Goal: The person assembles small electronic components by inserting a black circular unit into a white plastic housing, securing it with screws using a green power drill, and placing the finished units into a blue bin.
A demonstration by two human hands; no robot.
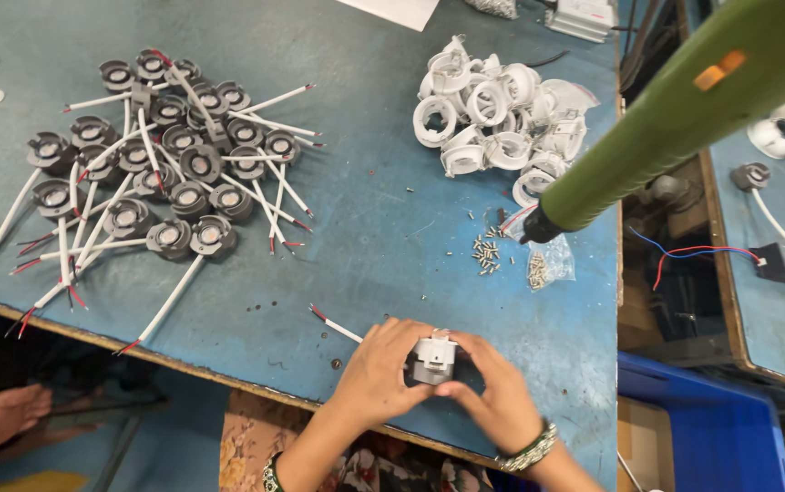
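Worn blue tabletop (383, 228), glossy white plastic housings (502, 114), seemingly metal screws (486, 253)

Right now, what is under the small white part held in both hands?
Under the white part, a dark round piece shows between the left hand and right hand; fingers cover most of it.

Both your forearms are bare, with no sleeves reaching the wrists. Your right hand (492, 394) carries a stack of bangles at the wrist, green ones mixed with silvery, beaded-looking bands (the finer detail is too small to make out). Your left hand (381, 369) has a darker green bangle lower down the forearm, near the bottom edge of the view. Your fingers show no rings that can be made out, and you wear no gloves.
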